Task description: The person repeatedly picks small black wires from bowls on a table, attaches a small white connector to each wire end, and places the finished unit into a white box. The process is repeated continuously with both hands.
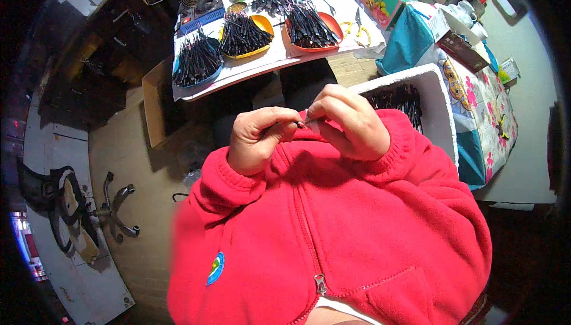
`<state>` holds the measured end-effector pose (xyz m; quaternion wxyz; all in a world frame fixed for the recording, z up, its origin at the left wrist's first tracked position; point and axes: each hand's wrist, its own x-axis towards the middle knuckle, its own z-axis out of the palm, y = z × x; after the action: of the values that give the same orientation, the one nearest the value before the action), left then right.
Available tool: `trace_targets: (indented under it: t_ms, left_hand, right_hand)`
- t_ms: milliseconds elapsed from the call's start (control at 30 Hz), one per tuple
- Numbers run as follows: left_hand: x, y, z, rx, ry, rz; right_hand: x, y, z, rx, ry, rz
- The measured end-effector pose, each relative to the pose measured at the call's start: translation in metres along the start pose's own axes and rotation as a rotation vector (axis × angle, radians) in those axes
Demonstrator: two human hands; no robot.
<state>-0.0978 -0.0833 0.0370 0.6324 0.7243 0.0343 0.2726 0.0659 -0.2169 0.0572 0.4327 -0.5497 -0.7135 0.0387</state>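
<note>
My left hand (259,137) and my right hand (351,122) meet in front of my chest, fingers pinched together. Between the fingertips shows a small black piece (301,124), mostly hidden, its kind too small to tell. The left thumb and forefinger close on it; the right fingertips press in at its other end. Beyond the hands, bundles of short black cables lie in a blue tray (215,75), a yellow tray (266,23) and an orange-red tray (333,22) on the white-covered table (256,69).
A white foam box (445,105) with black cables (404,102) stands to the right of my hands. Yellow-handled scissors (357,30) lie at the table's right. A cardboard box (154,111) sits on the floor at left, with an office chair (71,212) nearer.
</note>
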Motion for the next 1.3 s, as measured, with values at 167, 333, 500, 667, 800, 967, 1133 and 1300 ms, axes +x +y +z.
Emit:
trace_targets:
  t_ms: [167, 333, 500, 667, 800, 967, 1133, 1300]
  left_hand:
    - [0.007, -0.009, -0.001, 0.611, -0.034, 0.51]
    - [-0.001, -0.015, -0.004, -0.219, 0.024, -0.13]
    - [0.004, -0.028, -0.004, -0.645, 0.004, -0.307]
    - [0.006, -0.039, -0.004, -0.994, -0.066, -0.429]
    - [0.01, -0.044, -0.01, -1.05, -0.042, -0.486]
    - [0.024, -0.04, -0.026, -0.564, 0.051, -0.408]
    - [0.04, -0.036, -0.038, -0.159, 0.105, -0.334]
    - [0.055, -0.04, -0.046, -0.11, 0.135, -0.352]
  right_hand:
    - [-0.005, 0.016, 0.005, 1.426, -0.19, 1.096]
    - [-0.004, 0.014, 0.002, 0.764, -0.098, 0.374]
    - [0.012, 0.018, 0.001, 0.123, 0.111, -0.079]
    - [0.022, 0.032, 0.013, 0.041, 0.164, -0.197]
    - [0.022, 0.042, 0.026, 0.188, 0.16, -0.022]
    - [0.025, 0.062, 0.038, 0.574, 0.094, 0.287]
    - [0.043, 0.092, 0.028, 0.472, 0.072, 0.18]
    - [0.059, 0.103, 0.026, 0.192, 0.06, 0.03]
